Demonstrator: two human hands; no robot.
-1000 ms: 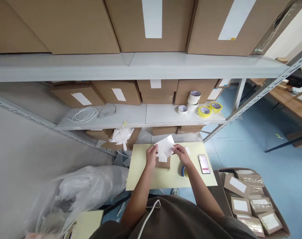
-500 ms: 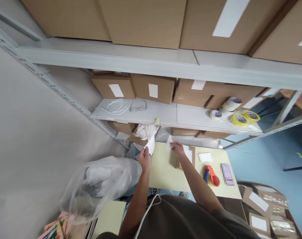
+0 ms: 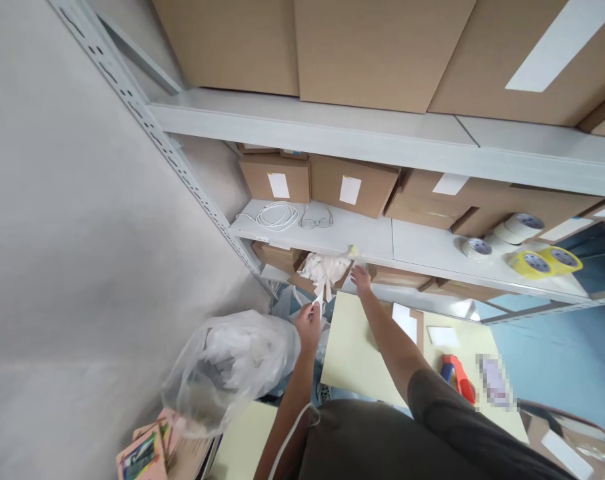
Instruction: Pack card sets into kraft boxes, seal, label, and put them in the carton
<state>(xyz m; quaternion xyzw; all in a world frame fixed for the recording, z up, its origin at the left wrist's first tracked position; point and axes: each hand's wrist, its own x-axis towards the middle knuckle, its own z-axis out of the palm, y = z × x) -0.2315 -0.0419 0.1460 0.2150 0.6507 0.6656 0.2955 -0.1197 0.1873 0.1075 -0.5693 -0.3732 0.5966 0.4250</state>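
Observation:
My left hand [image 3: 308,321] is closed in a pinch on a white paper strip [image 3: 321,297], just in front of the lower shelf bay. Behind the strip, a heap of crumpled white paper scraps [image 3: 324,267] fills an open cardboard box. My right hand [image 3: 361,278] reaches under the middle shelf's front edge, to the right of the heap. Its fingers look apart, and I see nothing gripped in them. A small pale yellow lump [image 3: 353,251] sticks to the shelf edge just above it. On the table, my right forearm partly covers a cardboard parcel with a white label [image 3: 405,325].
A pale yellow table [image 3: 350,353] bears a white card [image 3: 443,336], a red and blue tape dispenser [image 3: 460,379] and a blurred-out phone [image 3: 493,381]. A clear bag of white waste [image 3: 242,353] stands left. Tape rolls [image 3: 535,263], a coiled cable [image 3: 277,215] and glasses [image 3: 316,219] lie on the shelf.
My right hand has moved forward from above the table to the shelf edge; the thin whitish piece it held no longer shows in it. My left hand keeps the paper strip. The view has turned left.

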